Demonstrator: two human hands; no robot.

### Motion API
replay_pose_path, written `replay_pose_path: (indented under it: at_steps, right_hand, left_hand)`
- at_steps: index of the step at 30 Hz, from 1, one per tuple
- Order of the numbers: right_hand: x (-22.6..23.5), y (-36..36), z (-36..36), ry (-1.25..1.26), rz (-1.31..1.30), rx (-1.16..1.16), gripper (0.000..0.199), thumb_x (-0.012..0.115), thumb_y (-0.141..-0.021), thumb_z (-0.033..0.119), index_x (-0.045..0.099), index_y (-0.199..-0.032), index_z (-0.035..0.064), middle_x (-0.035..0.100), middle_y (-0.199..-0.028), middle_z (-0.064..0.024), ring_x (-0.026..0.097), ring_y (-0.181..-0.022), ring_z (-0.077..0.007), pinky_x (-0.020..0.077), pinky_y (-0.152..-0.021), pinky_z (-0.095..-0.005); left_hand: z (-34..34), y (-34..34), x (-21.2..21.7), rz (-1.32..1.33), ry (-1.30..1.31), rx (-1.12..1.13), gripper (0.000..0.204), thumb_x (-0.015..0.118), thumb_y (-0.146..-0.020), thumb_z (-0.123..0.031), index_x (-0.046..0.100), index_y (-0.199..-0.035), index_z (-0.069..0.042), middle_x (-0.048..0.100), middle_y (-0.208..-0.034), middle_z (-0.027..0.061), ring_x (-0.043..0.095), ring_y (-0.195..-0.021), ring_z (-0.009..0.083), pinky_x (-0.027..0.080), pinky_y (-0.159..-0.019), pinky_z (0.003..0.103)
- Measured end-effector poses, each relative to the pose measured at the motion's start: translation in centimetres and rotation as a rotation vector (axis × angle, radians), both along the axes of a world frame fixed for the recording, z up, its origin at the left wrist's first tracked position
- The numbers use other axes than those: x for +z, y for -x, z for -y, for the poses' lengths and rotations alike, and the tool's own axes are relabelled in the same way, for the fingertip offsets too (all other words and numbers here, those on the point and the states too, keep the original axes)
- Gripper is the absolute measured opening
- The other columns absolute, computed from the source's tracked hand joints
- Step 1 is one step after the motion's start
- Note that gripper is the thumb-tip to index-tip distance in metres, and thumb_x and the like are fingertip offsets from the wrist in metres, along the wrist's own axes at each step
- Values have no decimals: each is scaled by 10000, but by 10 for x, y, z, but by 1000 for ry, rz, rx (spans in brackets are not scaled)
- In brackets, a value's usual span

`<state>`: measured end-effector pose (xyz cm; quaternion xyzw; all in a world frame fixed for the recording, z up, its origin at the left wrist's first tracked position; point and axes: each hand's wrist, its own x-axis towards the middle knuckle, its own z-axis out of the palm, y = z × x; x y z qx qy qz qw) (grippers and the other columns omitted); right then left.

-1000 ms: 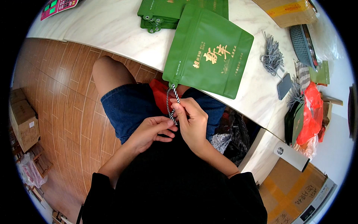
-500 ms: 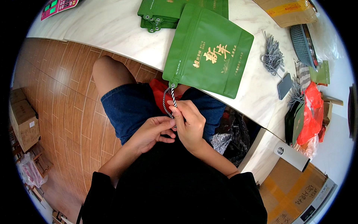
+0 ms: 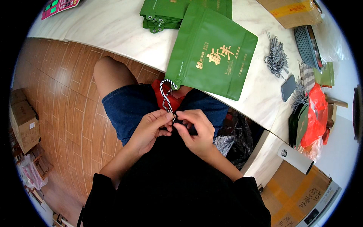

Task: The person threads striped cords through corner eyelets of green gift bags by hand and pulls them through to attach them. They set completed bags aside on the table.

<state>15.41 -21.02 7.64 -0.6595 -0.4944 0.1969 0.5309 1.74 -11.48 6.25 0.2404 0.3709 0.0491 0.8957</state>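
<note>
A green flat pouch with gold print lies at the table's near edge, its eyelet corner toward me. A black-and-white twisted cord runs through that eyelet and loops down over my lap. My left hand pinches the cord close to its ends between thumb and fingers. Right beside those ends is my right hand, its thumb and curled fingers apart, with nothing seen gripped between them. The cord's very tips are small and partly hidden by the fingers.
Several stacked green pouches lie behind on the marble table. A bundle of similar cords, a dark phone, a grey basket and a red plastic bag are at the right. A carton stands far right.
My right hand has let go of the cord and shifted slightly right, its fingers spreading. The cord loop has swung left and up beside the eyelet; my left hand still pinches it.
</note>
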Motion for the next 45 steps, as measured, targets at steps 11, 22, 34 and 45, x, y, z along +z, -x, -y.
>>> replay_pose_path:
  at_steps: [11,22,34,45]
  right_hand:
    - [-7,-5,-3,-109,140,16,241,760,-668,16,693,-899,27,608,-832,-80,579,-697,-209,474,-591,-287]
    - [-4,-11,-7,-154,303,65,336,784,-624,43,690,-946,21,591,-830,-77,550,-682,-215,457,-565,-296]
    - [-1,-15,-5,-106,159,139,347,781,-632,35,688,-966,26,600,-832,-71,560,-697,-217,464,-593,-292]
    - [5,-17,-6,-230,257,73,277,743,-652,-11,670,-919,4,627,-840,-102,610,-658,-231,497,-551,-298]
  left_hand:
    - [-1,1,2,110,214,-8,171,552,-942,-267,609,-903,-111,576,-727,-46,576,-655,30,521,-582,183]
    - [-3,-1,15,0,36,-39,232,582,-924,-311,638,-862,-95,556,-699,-50,483,-563,14,407,-492,150]
    - [-12,3,20,14,-159,-162,267,619,-900,-311,685,-846,-57,565,-649,-34,396,-512,18,291,-442,166]
    - [-11,-1,21,25,-172,-243,465,442,-958,-451,651,-952,-36,641,-857,43,530,-656,72,427,-528,198]
